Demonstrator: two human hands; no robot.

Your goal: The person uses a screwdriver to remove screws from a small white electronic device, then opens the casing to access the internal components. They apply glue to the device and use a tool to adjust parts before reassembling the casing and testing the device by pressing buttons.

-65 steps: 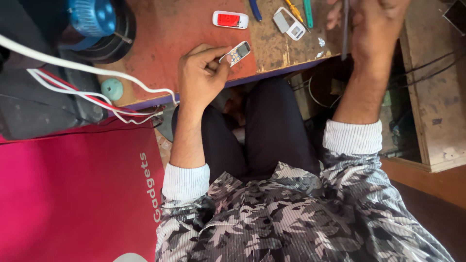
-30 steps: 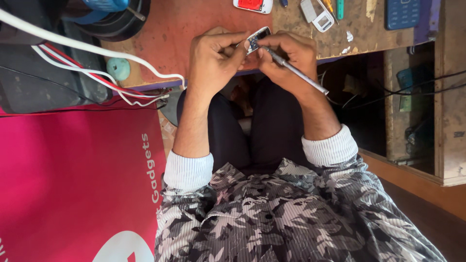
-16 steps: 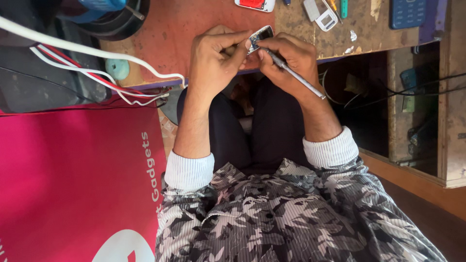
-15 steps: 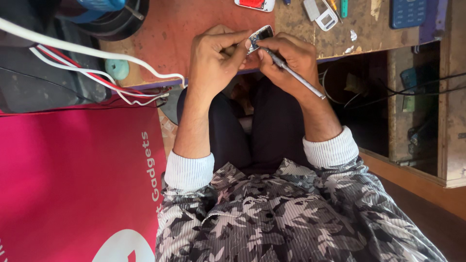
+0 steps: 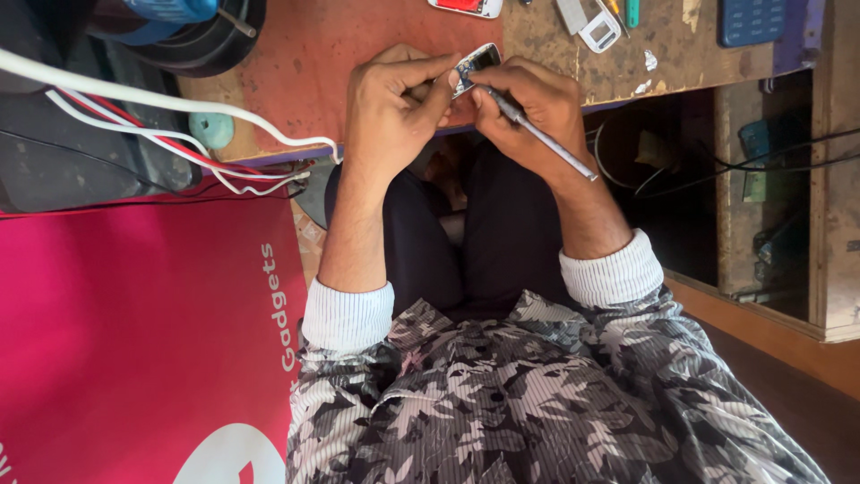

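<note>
My left hand (image 5: 394, 103) pinches a small silver phone part (image 5: 475, 64) at the near edge of the wooden workbench (image 5: 358, 36). My right hand (image 5: 528, 108) grips a thin metal tool (image 5: 542, 134) like a pen, its tip on the part. The two hands touch above my lap, and fingers hide most of the part.
White and red cables (image 5: 161, 116) run along the left over a black surface. A pink printed board (image 5: 134, 341) fills the lower left. On the bench lie a red-and-white phone (image 5: 466, 7), a white phone frame (image 5: 598, 27), a blue keypad (image 5: 752, 20) and a blue round object (image 5: 170, 9).
From 2.2 s ago my right hand came down from the bench with the tool and met my left hand at the part. Over the last second, almost nothing moved.
</note>
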